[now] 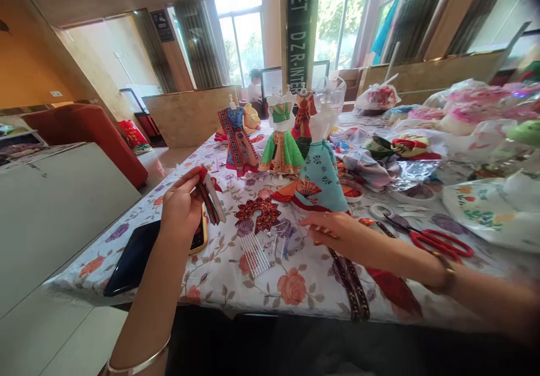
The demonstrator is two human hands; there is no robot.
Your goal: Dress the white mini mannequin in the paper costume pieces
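Observation:
My left hand (184,199) pinches a folded strip of fabric (212,200) in red, dark and pale layers, held above a phone in a yellow case (205,231). My right hand (324,229) is over the table, just in front of a small dress form in a light blue skirt (321,173); its fingers are bent together, with a small orange and yellow thing at them that I cannot make out. Between the hands lie a red patterned collar piece (264,213) and strands of white beads (255,255). Dark patterned trim (352,286) hangs down below my right hand.
Dressed mini forms (280,150) stand at the middle back. Red-handled scissors (442,242) and a tape roll (381,212) lie to the right, below heaped fabric and plastic bags (476,106). A black tablet (134,258) rests by the left table edge. A person (255,90) sits far back.

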